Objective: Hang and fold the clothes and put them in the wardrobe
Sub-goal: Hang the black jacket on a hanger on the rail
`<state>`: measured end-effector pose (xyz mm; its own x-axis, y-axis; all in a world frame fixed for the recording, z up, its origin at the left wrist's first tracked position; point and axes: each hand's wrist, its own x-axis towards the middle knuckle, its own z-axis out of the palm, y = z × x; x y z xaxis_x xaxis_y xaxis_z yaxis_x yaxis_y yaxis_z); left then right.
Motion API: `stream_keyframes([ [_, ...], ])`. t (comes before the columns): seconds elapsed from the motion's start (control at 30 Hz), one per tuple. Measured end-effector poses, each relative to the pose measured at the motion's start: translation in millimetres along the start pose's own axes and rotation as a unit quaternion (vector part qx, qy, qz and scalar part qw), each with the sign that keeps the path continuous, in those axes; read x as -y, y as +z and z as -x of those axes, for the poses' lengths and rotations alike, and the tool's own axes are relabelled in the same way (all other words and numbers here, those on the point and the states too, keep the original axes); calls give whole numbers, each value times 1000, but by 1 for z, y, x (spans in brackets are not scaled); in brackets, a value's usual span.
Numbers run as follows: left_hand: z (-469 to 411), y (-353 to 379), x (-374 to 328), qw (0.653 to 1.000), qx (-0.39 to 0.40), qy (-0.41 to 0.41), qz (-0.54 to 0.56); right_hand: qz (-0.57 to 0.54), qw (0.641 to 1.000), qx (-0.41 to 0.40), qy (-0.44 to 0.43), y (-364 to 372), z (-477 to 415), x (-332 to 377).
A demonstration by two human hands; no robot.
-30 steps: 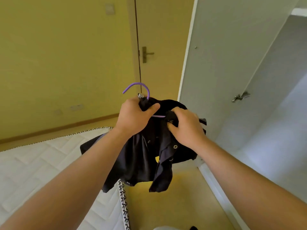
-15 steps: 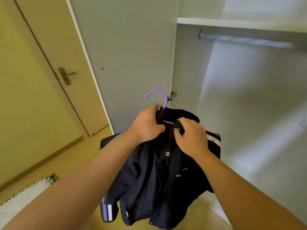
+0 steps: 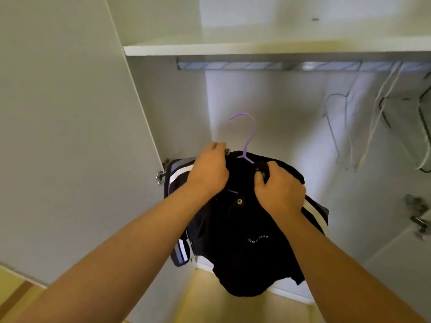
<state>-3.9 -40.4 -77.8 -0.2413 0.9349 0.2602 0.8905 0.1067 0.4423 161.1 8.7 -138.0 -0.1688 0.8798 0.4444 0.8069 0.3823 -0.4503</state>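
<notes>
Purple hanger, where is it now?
Head view, centre: the purple hanger sits inside the dark jacket, between left hand and right hand, below the wardrobe rail.

Two bare forearms, uncovered along the whole visible length, broad near the lens and tapering to the wrists. Both the left hand (image 3: 208,170) and the right hand (image 3: 279,190) bare as well, seen from the back, knuckles lightly ridged. Any sleeves, if worn at all, probably ending above the elbow, out of frame.
</notes>
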Motion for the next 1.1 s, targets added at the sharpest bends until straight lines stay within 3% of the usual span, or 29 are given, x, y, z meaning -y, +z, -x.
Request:
stream_keyframes([
  [0.17,-76,19,-5,999,-41,34,-8,47,994,-28,93,-1,-48,-12],
  [0.27,-126,29,-11,994,-48,83,49,62,986,-55,145,1,-78,-12],
  [0.5,-226,53,-30,964,60,141,217,108,954,-125,251,2,-131,-12],
  [0.7,-272,70,-65,928,116,98,341,133,928,-160,310,-9,-166,-16],
  [0.77,-281,72,-76,904,146,60,396,136,926,-168,311,-13,-180,-17],
  [0.93,-306,80,-84,786,309,-54,533,147,924,-167,310,-15,-207,-22],
  [1.1,-327,92,-89,744,394,-65,537,131,925,-154,322,-13,-221,-36],
])
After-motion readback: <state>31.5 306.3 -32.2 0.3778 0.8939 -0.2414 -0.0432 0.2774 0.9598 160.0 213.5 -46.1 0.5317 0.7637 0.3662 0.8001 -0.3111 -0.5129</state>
